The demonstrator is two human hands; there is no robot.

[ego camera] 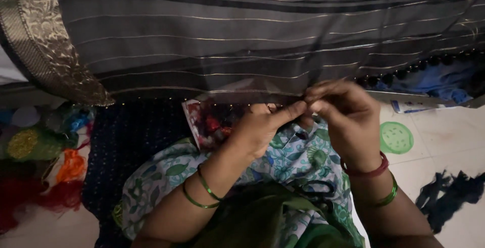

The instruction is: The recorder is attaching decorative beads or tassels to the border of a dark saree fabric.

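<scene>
The grey gold-striped woven cloth (242, 41) hangs across the far side. My left hand (262, 127) and right hand (343, 116) pinch its near edge together, fingertips touching, perhaps around a needle; black scissors (316, 192) lie on my lap.

A flat, glossy packet (208, 121) with red and white printing was seen near the middle of the frame, just below the hem of the grey cloth and partly covered by the left wrist; its contents showed as dark red shapes. A white rectangular package (410, 105) with blue marking was seen lying on the floor at the right, under the cloth edge. No screens or signs were seen.
</scene>
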